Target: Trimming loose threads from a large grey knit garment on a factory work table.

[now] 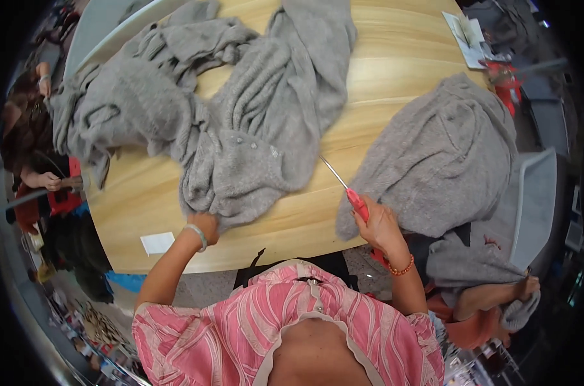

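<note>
On the near edge of the wooden table [292, 219], a grey knitted garment [240, 161] lies bunched, its bulk running away from the person and up-left across the tabletop, with a row of small buttons showing near its lower part. The left hand [205, 226] is clenched on the hem closest to the body, fingers buried in the knit. Just to the right, across a strip of bare wood, the right hand [379, 225] is closed round the red handle of a thin pointed tool [345, 186], probably a small awl or screwdriver, though the tip is too fine to tell. Its metal shaft slants up-left, so the tip points at the garment's right edge and stops just short of it. The left hand is thus the nearer one to the cloth. Beyond the right hand, a second grey knit [440, 161] is heaped over the table's right edge, and a small white slip [157, 242] lies near the left wrist.
</note>
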A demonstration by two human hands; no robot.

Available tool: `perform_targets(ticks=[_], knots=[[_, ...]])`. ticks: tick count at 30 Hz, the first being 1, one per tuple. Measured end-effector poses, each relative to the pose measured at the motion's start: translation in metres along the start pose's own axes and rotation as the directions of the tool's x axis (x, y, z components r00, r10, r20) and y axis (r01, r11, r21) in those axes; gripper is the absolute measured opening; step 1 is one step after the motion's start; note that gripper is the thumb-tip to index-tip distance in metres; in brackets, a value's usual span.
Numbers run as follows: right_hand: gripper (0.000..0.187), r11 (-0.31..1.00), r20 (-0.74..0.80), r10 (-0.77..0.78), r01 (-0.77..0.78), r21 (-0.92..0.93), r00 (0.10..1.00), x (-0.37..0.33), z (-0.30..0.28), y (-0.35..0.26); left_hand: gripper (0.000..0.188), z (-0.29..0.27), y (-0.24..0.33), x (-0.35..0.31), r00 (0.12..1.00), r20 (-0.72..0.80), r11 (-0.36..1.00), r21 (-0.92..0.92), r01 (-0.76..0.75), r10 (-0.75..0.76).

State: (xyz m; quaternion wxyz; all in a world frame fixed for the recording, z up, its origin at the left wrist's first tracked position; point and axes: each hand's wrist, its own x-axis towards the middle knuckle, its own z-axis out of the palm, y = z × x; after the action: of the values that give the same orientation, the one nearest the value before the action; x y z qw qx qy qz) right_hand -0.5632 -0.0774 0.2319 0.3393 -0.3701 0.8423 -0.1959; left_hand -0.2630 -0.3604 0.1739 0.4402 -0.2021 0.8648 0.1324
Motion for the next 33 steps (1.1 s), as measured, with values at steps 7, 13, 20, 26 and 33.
perform_targets(ticks=[7, 13, 20, 26, 33], knots=[[0.027, 0.994, 0.046, -0.077, 0.08, -0.073, 0.996, -0.009, 0.025, -0.032, 0.058, -0.012, 0.088, 0.087, 0.649, -0.758, 0.925, -0.203, -0.322, 0.059], [0.024, 0.963, 0.267, -0.005, 0.077, -0.259, 0.964, -0.025, 0.027, -0.043, 0.062, 0.031, 0.113, 0.117, 0.56, -0.811, 0.92, -0.072, -0.384, 0.17], [0.022, 0.961, 0.233, -0.116, 0.168, -0.218, 0.965, 0.016, 0.046, -0.07, 0.059, 0.023, 0.11, 0.115, 0.594, -0.756, 0.928, 0.045, -0.371, 0.274], [0.023, 0.937, 0.245, -0.222, 0.276, -0.215, 0.944, 0.038, 0.058, -0.071, 0.054, 0.019, 0.111, 0.12, 0.636, -0.708, 0.91, 0.024, -0.413, 0.307], [0.024, 0.962, 0.133, -0.163, 0.188, -0.2, 0.978, 0.048, 0.067, -0.081, 0.052, 0.001, 0.117, 0.117, 0.631, -0.676, 0.877, 0.047, -0.479, 0.381]])
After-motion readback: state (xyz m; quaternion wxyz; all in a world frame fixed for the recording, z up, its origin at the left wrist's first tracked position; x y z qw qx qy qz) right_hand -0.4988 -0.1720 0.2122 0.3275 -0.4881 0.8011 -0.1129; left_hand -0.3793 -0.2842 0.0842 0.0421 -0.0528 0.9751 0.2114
